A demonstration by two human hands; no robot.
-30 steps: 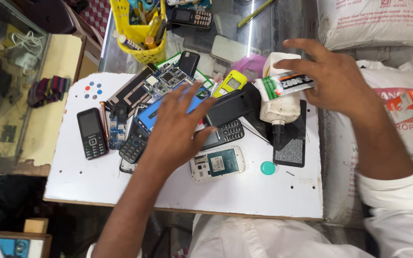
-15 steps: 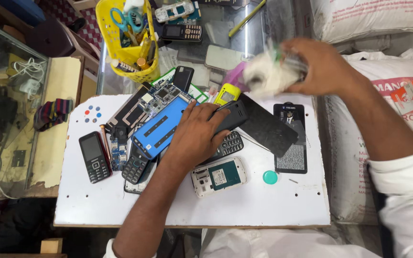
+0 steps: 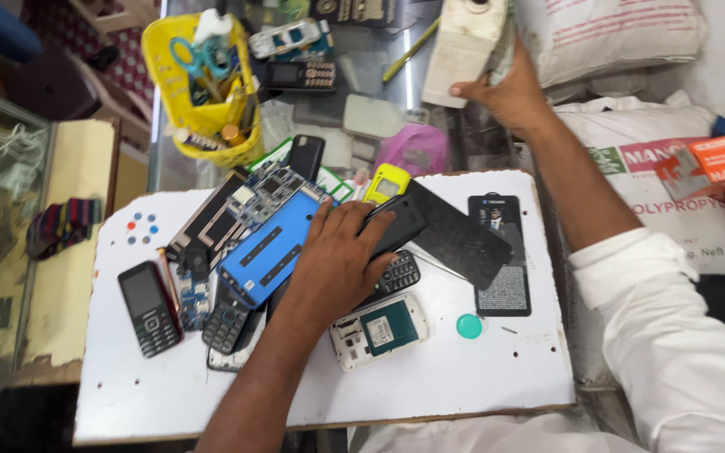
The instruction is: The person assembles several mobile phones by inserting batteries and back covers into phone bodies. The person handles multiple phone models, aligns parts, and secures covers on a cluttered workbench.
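Fingers (image 3: pixel 375 231) of the left hand (image 3: pixel 337 264) lie spread flat, gripping nothing, pressing a black phone (image 3: pixel 396 225) on the white tabletop (image 3: pixel 295 394). Nearest the person, an opened white phone (image 3: pixel 379 330) and a green cap (image 3: pixel 468 325) lie just below that hand; a blue panel (image 3: pixel 274 247) touches its thumb side. Farther away, the right hand (image 3: pixel 509 88) is closed around a grimy white block (image 3: pixel 466 46), held over the glass surface beyond the tabletop, with a yellow basket (image 3: pixel 203 92) of tools well to its left.
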